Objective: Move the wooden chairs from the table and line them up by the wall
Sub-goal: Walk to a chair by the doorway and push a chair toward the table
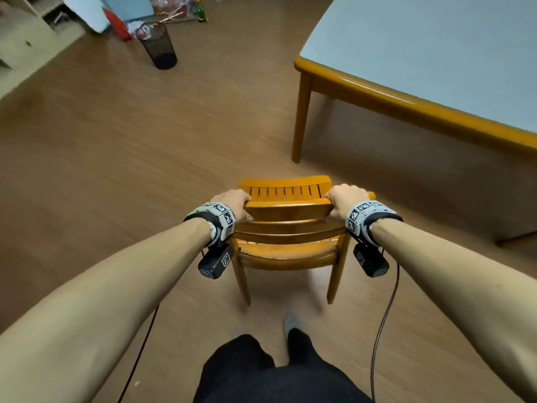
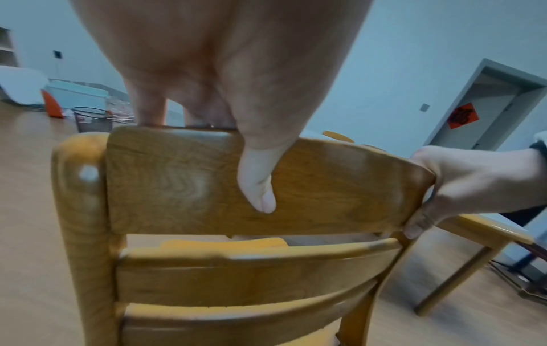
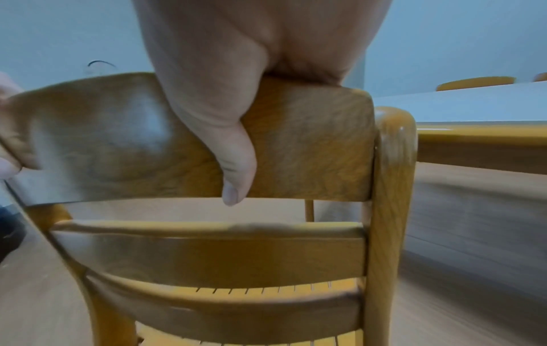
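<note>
A wooden chair with a slatted seat stands in front of me on the floor, its back toward me. My left hand grips the left end of its top back rail, thumb on the near face and fingers over the far side. My right hand grips the right end of the same rail the same way. The table, grey-topped with a wooden rim, stands to the right, apart from the chair. The backs of two more chairs show beyond the table.
A dark mesh bin stands on the floor at the far left, with boxes and clutter behind it near a pale shelf unit. Wooden floor lies ahead and to the left. Cables hang from both wrists. A door is in the far wall.
</note>
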The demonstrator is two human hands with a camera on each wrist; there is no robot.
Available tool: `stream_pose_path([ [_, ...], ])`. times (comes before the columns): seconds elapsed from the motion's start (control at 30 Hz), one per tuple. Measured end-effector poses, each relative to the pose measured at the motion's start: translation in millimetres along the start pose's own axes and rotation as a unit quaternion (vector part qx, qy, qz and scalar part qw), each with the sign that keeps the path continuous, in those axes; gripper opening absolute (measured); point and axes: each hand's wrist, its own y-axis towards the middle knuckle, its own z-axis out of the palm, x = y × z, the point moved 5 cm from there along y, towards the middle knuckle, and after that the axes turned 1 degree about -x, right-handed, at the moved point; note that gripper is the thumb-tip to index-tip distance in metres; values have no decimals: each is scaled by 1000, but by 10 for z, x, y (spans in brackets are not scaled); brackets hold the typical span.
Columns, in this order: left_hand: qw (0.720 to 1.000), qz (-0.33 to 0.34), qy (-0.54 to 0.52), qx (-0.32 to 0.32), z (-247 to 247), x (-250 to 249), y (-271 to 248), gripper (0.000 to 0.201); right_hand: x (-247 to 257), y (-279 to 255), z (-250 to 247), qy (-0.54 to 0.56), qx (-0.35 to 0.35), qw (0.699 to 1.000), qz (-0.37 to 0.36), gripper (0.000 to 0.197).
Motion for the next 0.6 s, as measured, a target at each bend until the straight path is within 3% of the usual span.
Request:
stream_pose_path([
  [0.3,996,-72,0,-49,-365,1288,365,14,1191,1160,-201,-56,19,993,-98,10],
  [0.6,997,-52,9,-61,-1178,2438,1684,10,2015,2704,-732,-73,14,992,-98,4],
])
